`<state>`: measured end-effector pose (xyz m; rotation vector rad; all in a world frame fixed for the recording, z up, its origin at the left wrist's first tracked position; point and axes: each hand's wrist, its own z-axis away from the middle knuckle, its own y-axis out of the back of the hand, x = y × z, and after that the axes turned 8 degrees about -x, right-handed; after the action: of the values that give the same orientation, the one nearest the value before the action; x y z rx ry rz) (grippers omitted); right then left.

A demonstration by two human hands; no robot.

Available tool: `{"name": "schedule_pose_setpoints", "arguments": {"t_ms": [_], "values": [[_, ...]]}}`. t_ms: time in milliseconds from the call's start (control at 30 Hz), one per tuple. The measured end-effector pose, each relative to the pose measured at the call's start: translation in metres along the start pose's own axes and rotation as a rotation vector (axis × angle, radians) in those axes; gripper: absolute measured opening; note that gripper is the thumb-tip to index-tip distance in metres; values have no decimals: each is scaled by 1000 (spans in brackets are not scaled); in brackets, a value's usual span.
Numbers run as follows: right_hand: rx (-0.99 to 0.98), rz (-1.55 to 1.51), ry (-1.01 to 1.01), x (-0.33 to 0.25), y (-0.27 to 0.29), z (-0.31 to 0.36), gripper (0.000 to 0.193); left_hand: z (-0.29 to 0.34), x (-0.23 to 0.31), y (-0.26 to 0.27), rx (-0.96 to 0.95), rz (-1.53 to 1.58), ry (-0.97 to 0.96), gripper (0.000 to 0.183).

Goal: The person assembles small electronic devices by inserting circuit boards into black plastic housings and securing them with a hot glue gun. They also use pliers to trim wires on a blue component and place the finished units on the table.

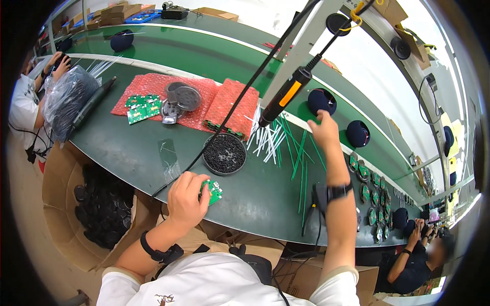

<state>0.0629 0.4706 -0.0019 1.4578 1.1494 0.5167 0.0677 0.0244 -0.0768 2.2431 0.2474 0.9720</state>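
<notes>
My left hand (187,200) is closed on a small green circuit board (214,193) just above the near edge of the table. Stretched out to the far side, my right hand (325,131) has its thumb and fingers apart. Its fingertips are by the lower edge of a dark blue round shell (321,100); whether they touch it I cannot tell. A black and orange electric screwdriver (287,96) hangs on its cable to the left of that hand. Between my hands lie a round dish of small black screws (224,154), white strips (264,138) and green strips (301,153).
Red bubble wrap (145,84) carries circuit boards (143,108) and round clear parts (184,97). Another dark shell (358,133) sits on the green belt (219,56). Assembled boards (375,196) line the right. A carton (66,224) of black discs stands below left. Co-workers sit at both ends.
</notes>
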Motion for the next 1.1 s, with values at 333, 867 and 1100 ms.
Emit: {"name": "schedule_pose_setpoints", "arguments": {"t_ms": [333, 867, 1100], "values": [[-59, 123, -151, -47, 23, 282, 33, -1, 4, 24, -256, 3, -27, 77], [107, -93, 26, -84, 8, 288, 20, 12, 11, 8, -296, 170, -109, 67], [-100, -610, -180, -68, 1, 295, 32, 19, 15, 1, -292, 232, -174, 69]]}}
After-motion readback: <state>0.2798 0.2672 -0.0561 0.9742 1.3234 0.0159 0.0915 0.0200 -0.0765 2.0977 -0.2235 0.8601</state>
